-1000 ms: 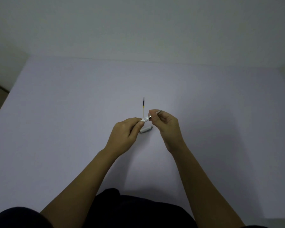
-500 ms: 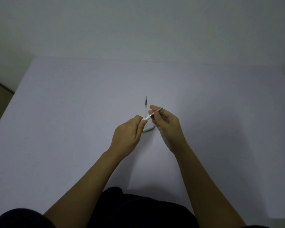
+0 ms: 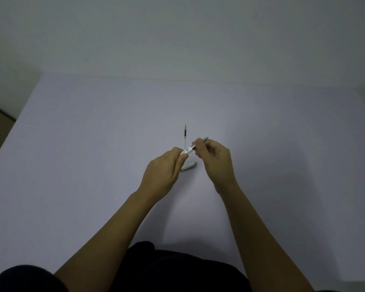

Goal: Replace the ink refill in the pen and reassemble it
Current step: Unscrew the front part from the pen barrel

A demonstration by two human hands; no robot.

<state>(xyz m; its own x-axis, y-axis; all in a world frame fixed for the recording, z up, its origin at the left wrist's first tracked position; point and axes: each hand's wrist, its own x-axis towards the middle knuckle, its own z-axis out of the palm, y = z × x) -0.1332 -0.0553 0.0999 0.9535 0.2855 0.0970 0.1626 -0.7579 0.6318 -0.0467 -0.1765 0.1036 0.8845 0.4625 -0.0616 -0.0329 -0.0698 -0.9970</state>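
- While the fingertips point(image 3: 182, 155) of the left hand point(image 3: 163, 172) are pinching closed around the pale end of the pen point(image 3: 189, 150), the thumb and forefinger of the right hand point(image 3: 214, 160) are gripping the same pen farther along its length.
- Both hands are holding the pen just above the table point(image 3: 93, 165), with the barrel slanting up and to the right; its slim tip point(image 3: 205, 138) is poking out past the right fingers.
- A short metallic band is showing on the pen in the small gap between the two grips; whether the parts there are fully joined is too small to tell.
- Just beyond the hands, a loose ink refill point(image 3: 185, 135) is lying on the table, pointing straight away from the person, with dark ink at the far end and a clear tube toward the near end.
- Just below the hands, a short pale pen cap point(image 3: 189, 166) is lying on its side on the table, apart from the pen.
- Bare forearms are reaching in from the bottom edge, over dark clothing point(image 3: 177, 270).
- A plain wall point(image 3: 177, 39) is standing behind the table.
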